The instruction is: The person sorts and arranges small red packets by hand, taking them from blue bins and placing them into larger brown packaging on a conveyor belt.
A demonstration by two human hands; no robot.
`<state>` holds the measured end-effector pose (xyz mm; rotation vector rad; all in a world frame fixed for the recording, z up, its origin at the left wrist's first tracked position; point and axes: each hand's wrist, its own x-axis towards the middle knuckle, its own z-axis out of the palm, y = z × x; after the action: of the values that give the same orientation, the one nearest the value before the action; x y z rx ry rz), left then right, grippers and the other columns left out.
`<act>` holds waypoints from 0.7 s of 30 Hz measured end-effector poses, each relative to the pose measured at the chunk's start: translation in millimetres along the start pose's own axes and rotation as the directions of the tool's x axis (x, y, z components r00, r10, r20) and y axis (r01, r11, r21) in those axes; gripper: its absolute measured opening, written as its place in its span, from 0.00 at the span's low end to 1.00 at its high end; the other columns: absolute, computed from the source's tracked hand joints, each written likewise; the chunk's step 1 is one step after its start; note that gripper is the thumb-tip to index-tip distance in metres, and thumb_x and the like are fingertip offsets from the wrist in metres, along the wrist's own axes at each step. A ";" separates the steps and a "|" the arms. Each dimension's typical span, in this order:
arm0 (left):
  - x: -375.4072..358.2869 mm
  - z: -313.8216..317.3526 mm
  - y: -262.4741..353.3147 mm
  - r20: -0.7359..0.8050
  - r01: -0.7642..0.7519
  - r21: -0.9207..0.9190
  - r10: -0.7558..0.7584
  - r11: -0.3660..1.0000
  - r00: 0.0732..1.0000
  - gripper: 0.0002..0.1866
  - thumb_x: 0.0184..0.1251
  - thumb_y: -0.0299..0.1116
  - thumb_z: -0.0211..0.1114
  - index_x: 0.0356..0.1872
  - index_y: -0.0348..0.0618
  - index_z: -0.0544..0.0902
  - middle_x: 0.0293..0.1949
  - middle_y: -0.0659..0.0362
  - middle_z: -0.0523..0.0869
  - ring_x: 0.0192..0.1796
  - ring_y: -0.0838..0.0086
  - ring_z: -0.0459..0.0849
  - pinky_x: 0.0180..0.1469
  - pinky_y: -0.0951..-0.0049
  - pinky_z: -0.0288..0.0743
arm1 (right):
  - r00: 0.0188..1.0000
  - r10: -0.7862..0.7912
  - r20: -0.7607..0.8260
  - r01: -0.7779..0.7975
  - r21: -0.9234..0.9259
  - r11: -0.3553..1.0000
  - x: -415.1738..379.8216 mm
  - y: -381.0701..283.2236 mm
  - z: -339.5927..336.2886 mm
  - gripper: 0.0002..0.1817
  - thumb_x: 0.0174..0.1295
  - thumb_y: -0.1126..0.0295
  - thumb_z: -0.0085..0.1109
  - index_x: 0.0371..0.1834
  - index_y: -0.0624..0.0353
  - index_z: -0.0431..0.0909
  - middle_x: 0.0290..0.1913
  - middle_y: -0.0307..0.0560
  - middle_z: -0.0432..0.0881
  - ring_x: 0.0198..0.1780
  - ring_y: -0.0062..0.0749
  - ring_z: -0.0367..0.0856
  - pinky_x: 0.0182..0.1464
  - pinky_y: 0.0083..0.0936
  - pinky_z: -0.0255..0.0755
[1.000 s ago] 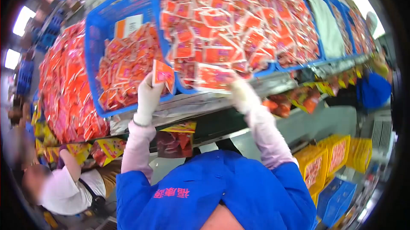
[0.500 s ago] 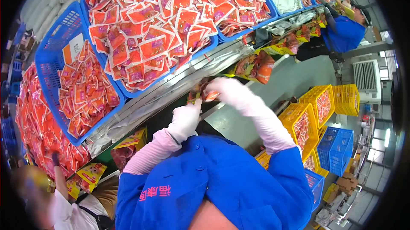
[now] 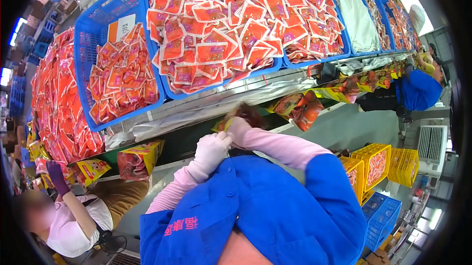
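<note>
Left hand [image 3: 211, 148] looks loosely curled, can't tell if it grips anything. Just right of it, touching, the right hand [image 3: 237, 126] is closed on a blurry packet [image 3: 248, 114], mostly hidden. Crates [image 3: 118, 4] sit above both.

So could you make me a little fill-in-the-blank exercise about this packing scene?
1. The red sachets lie heaped in plastic crates coloured ____.
2. Both hands, the left hand and right hand, wear gloves coloured ____.
3. The person's jacket is coloured ____.
4. The crates on the floor at right are coloured ____.

Missing words: blue; white; blue; yellow.
</note>
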<state>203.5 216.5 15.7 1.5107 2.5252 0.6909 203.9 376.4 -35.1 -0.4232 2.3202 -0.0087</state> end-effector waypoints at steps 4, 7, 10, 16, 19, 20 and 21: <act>-41.8 4.3 -15.8 0.075 0.001 0.103 -0.009 0.995 0.997 0.02 0.59 0.34 0.64 0.31 0.53 0.82 0.30 0.60 0.81 0.33 0.66 0.86 0.34 0.63 0.80 | 0.989 0.023 -0.149 -0.021 0.015 1.000 65.2 -8.7 41.4 0.13 0.66 0.60 0.58 0.41 0.50 0.91 0.47 0.52 0.90 0.49 0.46 0.89 0.50 0.38 0.82; -64.5 -15.7 -30.3 0.033 0.076 0.136 -0.081 0.988 0.996 0.01 0.60 0.34 0.63 0.31 0.53 0.81 0.30 0.60 0.80 0.33 0.66 0.86 0.33 0.63 0.79 | 0.984 0.142 -0.106 -0.090 0.393 0.915 25.6 -11.6 -8.1 0.12 0.61 0.65 0.62 0.41 0.56 0.91 0.46 0.57 0.89 0.50 0.51 0.88 0.54 0.42 0.81; -91.5 -33.5 -42.9 -0.040 0.216 0.025 -0.215 0.976 0.976 0.05 0.58 0.34 0.68 0.35 0.52 0.82 0.34 0.60 0.82 0.37 0.63 0.85 0.37 0.59 0.79 | 0.808 0.209 -0.551 0.084 0.458 0.885 -46.0 8.6 -104.5 0.15 0.55 0.68 0.63 0.47 0.56 0.87 0.43 0.57 0.88 0.45 0.52 0.88 0.52 0.41 0.81; -119.7 -51.8 -47.9 -0.066 0.330 -0.149 -0.343 0.932 0.937 0.11 0.58 0.31 0.69 0.43 0.51 0.85 0.37 0.57 0.83 0.40 0.59 0.86 0.40 0.58 0.80 | 0.506 0.447 -0.737 -0.401 0.258 0.879 77.1 72.7 -158.1 0.26 0.60 0.69 0.63 0.64 0.54 0.78 0.53 0.57 0.85 0.57 0.48 0.84 0.58 0.44 0.79; -126.8 -61.4 -47.4 -0.081 0.444 -0.539 -0.569 0.715 0.818 0.19 0.60 0.26 0.67 0.54 0.48 0.85 0.40 0.52 0.85 0.43 0.56 0.86 0.45 0.64 0.80 | 0.586 0.488 -0.647 -0.369 0.323 0.871 112.5 88.8 -161.9 0.12 0.64 0.64 0.59 0.46 0.52 0.88 0.45 0.54 0.89 0.49 0.50 0.88 0.54 0.47 0.81; -131.8 -60.4 -52.8 -0.113 0.397 -0.577 -0.551 0.714 0.827 0.17 0.64 0.26 0.67 0.54 0.45 0.85 0.40 0.54 0.86 0.41 0.62 0.87 0.45 0.68 0.80 | 0.553 0.500 -0.667 -0.337 0.370 0.866 99.9 91.1 -166.5 0.13 0.64 0.64 0.59 0.48 0.51 0.87 0.44 0.55 0.89 0.49 0.50 0.88 0.53 0.45 0.80; -127.3 -64.4 -52.0 -0.153 0.347 -0.612 -0.537 0.711 0.830 0.14 0.67 0.26 0.67 0.54 0.42 0.85 0.39 0.55 0.87 0.40 0.67 0.87 0.45 0.71 0.81 | 0.517 0.505 -0.691 -0.299 0.408 0.863 81.7 94.5 -175.7 0.14 0.64 0.63 0.59 0.50 0.51 0.86 0.44 0.55 0.89 0.48 0.50 0.88 0.52 0.44 0.80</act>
<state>203.7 65.8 33.6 0.5772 2.4051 1.5149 0.1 419.7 20.2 0.3743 3.1926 -0.3051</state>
